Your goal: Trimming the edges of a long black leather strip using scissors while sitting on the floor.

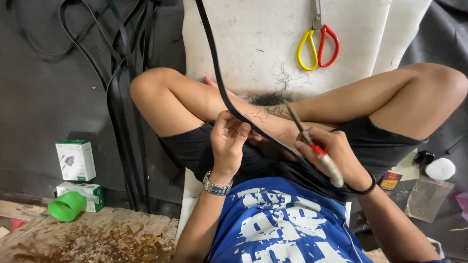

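The left hand point(229, 139) pinches a long flat black strip point(219, 80) over the lap, while the right hand point(336, 156) is closed around a thin metal awl with a red-and-white handle point(319, 153). The strip looks smooth and uncut here, so the work seems barely begun. Yellow-and-red-handled scissors point(318, 44) lie on the white foam cushion point(253, 44) near its far edge.

We are curling our left hand point(228, 141) shut, fingers pinching | our right hand point(336, 153) is fisting closed, wrist bent inward.
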